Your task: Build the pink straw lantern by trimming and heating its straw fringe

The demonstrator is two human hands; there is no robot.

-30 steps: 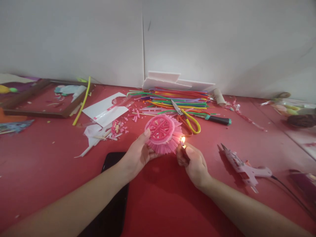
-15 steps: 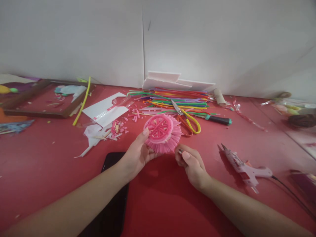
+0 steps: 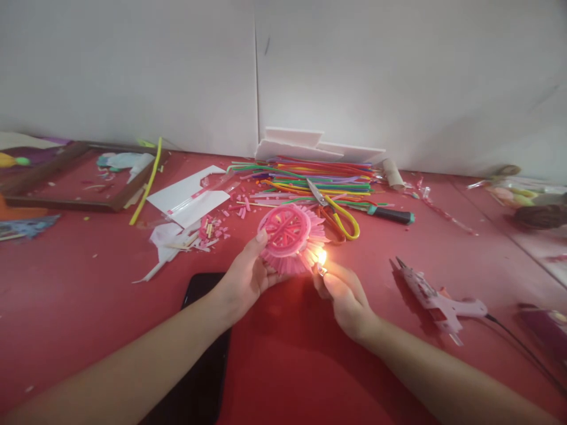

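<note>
My left hand (image 3: 248,274) grips a round pink craft piece (image 3: 290,233) with a spoked, wheel-like face and a pleated frill around its rim. The thumb lies on the near left edge, with the other fingers underneath. In my closed right hand (image 3: 348,295) is a lighter (image 3: 322,270); only its metal top shows between thumb and fingers. A bright flame (image 3: 322,256) burns at its tip, right beside the frill's lower right edge. Whether the flame touches the frill I cannot tell, because the glare hides that spot.
Scissors (image 3: 339,215) and a dark-handled tool (image 3: 392,214) lie behind the piece, before several coloured strips (image 3: 319,177). A corded glue gun (image 3: 443,304) rests at right. Left are a black phone-like slab (image 3: 199,354), pink scraps (image 3: 210,230) and a brown frame (image 3: 66,203).
A flame has appeared on the lighter in my right hand and lights up the frill and my fingers. Both hands have stayed almost in place.
</note>
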